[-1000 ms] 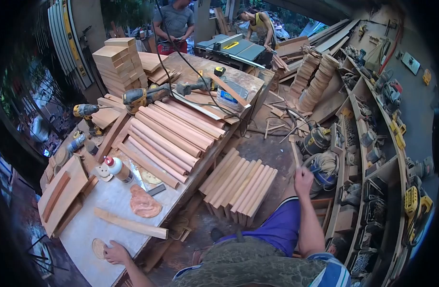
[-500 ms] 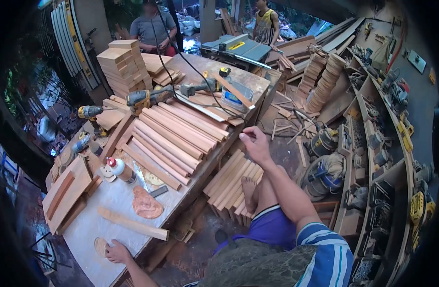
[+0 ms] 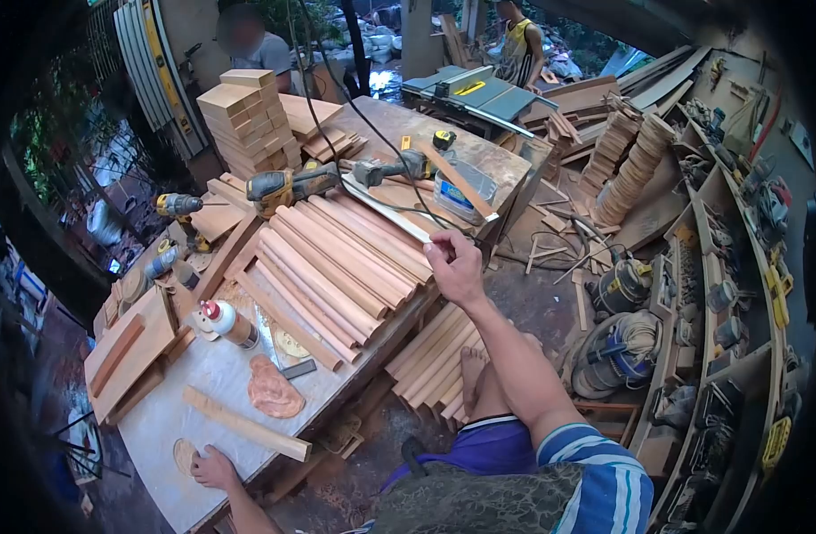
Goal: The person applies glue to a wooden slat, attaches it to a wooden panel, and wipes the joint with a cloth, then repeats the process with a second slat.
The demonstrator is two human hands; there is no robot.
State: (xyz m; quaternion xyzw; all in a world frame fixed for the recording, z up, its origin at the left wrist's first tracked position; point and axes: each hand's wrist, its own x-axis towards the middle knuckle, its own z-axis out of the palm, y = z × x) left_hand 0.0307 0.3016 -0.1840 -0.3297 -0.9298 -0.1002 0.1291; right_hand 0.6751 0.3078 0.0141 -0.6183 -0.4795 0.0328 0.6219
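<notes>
My left hand (image 3: 214, 469) rests on the tabletop at the lower left, fingers apart, beside a round pale wooden disc (image 3: 185, 457). Thumb and fingertips of my right hand (image 3: 455, 267) are pinched together at the right ends of a row of long wooden strips (image 3: 337, 258); whatever they hold, if anything, is too small to make out. Between the hands lie a pale wooden slat (image 3: 243, 422), a reddish flat wood piece (image 3: 274, 388) and a white bottle with a red cap (image 3: 230, 324).
Yellow-black power tools (image 3: 288, 185) and a stack of wood blocks (image 3: 248, 120) stand behind the strips. More strips (image 3: 435, 360) are stacked below the table's edge. A table saw (image 3: 470, 92) and two people are at the back; shelves of tools (image 3: 693, 294) line the right.
The view has shifted slightly. My right hand has moved left, closer to the strip ends, still pinched. My left hand stays beside the disc. The person in grey has shifted behind the block stack.
</notes>
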